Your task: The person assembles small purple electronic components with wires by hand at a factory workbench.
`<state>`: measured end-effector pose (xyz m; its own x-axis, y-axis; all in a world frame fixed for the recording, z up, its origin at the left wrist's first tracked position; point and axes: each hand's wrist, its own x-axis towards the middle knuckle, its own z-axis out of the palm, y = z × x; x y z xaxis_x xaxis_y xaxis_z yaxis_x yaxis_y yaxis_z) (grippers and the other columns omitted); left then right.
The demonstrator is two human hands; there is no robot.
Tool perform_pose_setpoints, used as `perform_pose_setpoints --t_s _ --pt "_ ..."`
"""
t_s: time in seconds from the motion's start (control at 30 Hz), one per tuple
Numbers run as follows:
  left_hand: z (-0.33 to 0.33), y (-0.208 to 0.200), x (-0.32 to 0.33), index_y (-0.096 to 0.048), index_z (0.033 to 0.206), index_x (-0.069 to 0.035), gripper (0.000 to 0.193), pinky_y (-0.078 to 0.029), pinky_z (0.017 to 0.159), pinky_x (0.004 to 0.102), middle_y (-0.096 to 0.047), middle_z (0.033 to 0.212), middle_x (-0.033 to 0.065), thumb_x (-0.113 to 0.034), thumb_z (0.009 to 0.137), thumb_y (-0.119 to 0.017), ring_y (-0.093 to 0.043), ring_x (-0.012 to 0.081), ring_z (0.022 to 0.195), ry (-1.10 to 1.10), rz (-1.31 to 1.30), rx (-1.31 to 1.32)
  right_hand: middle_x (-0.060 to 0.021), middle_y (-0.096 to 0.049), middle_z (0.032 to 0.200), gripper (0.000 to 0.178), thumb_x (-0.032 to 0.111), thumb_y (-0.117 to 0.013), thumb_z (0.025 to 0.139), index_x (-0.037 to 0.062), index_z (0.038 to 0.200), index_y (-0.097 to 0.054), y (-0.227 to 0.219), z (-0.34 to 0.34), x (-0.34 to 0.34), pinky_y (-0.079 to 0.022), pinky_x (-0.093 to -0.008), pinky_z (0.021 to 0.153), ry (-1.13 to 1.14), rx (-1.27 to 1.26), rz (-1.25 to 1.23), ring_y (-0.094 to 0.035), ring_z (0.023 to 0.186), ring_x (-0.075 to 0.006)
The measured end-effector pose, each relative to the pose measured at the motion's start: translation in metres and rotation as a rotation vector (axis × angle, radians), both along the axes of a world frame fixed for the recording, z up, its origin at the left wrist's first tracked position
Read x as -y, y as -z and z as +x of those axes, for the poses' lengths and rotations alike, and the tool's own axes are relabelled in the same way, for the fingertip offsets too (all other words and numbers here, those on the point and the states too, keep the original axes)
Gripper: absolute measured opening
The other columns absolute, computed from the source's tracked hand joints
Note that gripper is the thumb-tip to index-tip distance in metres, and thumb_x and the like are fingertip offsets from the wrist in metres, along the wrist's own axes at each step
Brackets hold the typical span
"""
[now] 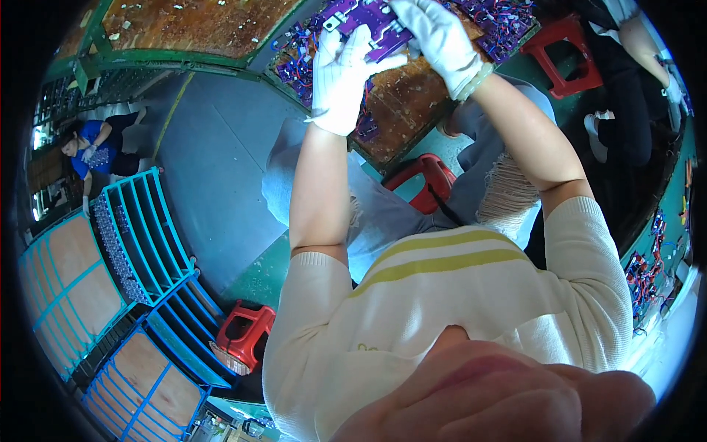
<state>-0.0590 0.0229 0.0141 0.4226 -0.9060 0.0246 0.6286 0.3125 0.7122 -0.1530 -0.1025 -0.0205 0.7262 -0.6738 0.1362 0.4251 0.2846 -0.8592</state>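
A purple circuit board (366, 18) with silvery metal pieces on it is held up above the wooden bench top, at the upper edge of the view. My left hand (342, 77), in a white glove, grips the board's near side, thumb stretched out to the right along it. My right hand (438, 43), gloved in white too, closes on the board's right end with bent fingers; some fingertips are hidden. Around both hands lie purple boards with red and blue wires, one heap (296, 62) at the left and another (504, 26) at the right.
The worn brown bench top (409, 99) has a green metal edge. A red stool (563, 59) stands to the right near a seated person in dark clothes (626, 125). Blue racks (151, 236) and another red stool (247, 331) are at the left, where a person in blue (96, 151) works.
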Motion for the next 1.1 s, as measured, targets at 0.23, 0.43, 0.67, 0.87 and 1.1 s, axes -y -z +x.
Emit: perform_pose_setpoints --t_s 0.23,0.43,0.67,0.87,1.1 --pt "-0.004 -0.003 -0.003 -0.041 0.12 -0.004 0.031 -0.043 0.09 0.0564 -0.051 0.117 0.0124 -0.011 0.09 -0.046 -0.052 0.0289 0.108 -0.022 -0.025 0.207 0.0018 -0.058 0.091 0.021 0.015 -0.048 0.091 0.0043 0.108 -0.053 -0.006 -0.008 -0.001 -0.042 -0.0167 0.058 0.045 0.112 -0.054 -0.052 0.072 -0.0042" --pt "0.003 -0.002 -0.004 -0.044 0.118 -0.004 0.029 -0.038 0.092 0.0583 -0.053 0.116 0.0119 -0.006 0.089 -0.044 -0.052 0.0301 0.108 0.069 -0.052 -0.102 -0.0006 -0.058 0.098 0.03 0.019 -0.053 0.089 0.0046 0.115 -0.051 -0.045 -0.025 0.022 -0.041 -0.0205 0.081 0.046 -0.106 -0.377 -0.052 0.089 -0.0067" --pt "0.005 0.022 -0.015 -0.042 0.116 -0.001 0.03 -0.043 0.09 0.0522 -0.051 0.119 0.0119 -0.005 0.087 -0.045 -0.052 0.0308 0.106 0.409 -0.172 -0.539 -0.0183 -0.045 0.126 0.053 0.027 -0.062 0.077 0.0035 0.122 -0.046 -0.073 -0.016 0.014 -0.037 -0.0348 0.094 0.244 0.169 -1.339 -0.043 0.117 -0.0314" --pt "0.013 0.004 -0.017 -0.031 0.131 -0.001 0.055 -0.048 0.049 0.0227 -0.048 0.121 0.0212 -0.012 0.081 -0.051 -0.055 0.0156 0.058 0.481 -0.166 -0.712 -0.0008 -0.056 0.08 0.029 0.027 -0.067 0.078 0.0071 0.097 -0.058 -0.033 -0.028 0.026 -0.044 -0.0211 0.062 -0.434 -0.507 -0.469 -0.054 0.075 -0.004" --pt "0.013 -0.009 -0.006 -0.012 0.137 0.002 0.069 -0.049 0.058 0.0189 -0.046 0.125 0.0187 -0.012 0.082 -0.052 -0.047 0.0033 0.059 0.379 -0.409 -1.493 -0.012 -0.059 0.084 0.031 0.037 -0.046 0.089 0.0103 0.093 -0.06 -0.09 -0.064 0.0 -0.046 -0.0407 0.064 -0.113 -0.936 -1.188 -0.058 0.076 -0.0319"
